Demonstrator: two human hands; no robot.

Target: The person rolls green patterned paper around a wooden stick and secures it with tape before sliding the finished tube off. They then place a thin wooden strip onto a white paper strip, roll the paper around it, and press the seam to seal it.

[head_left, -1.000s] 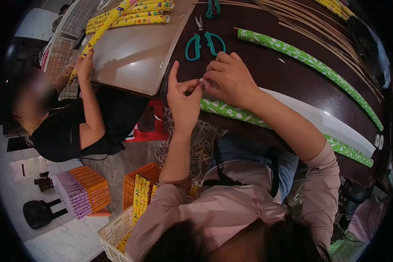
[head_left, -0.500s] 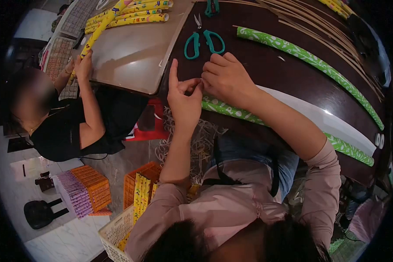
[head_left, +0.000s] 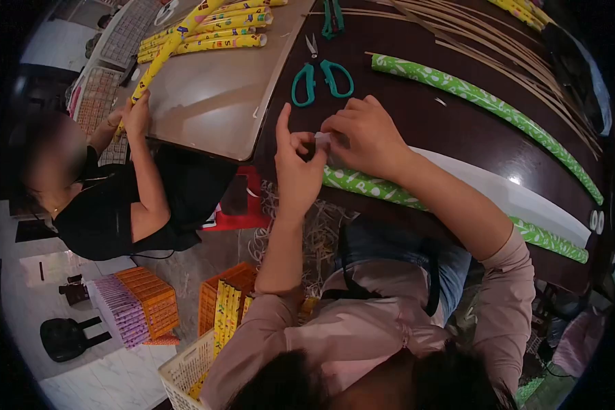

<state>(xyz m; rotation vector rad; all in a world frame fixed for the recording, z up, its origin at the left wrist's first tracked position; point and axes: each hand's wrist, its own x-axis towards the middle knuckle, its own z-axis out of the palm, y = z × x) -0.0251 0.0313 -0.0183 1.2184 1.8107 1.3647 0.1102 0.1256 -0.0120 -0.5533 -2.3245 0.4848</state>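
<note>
Left hand (head_left: 299, 167), index finger raised, and right hand (head_left: 369, 140) pinch a white piece (head_left: 322, 139), more exposed than before, suggesting it is being worked loose. Green roll (head_left: 365, 184) sits just nearer on the surface (head_left: 403, 96); scissors (head_left: 311, 75) lie beyond.

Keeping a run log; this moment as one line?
left hand: at small white piece | right hand: same piece | nearer green roll: under right forearm | scissors: on table

Left hand (head_left: 301, 164) pinches, one finger (head_left: 284, 119) extended, beside the curled right hand (head_left: 367, 135)
</note>
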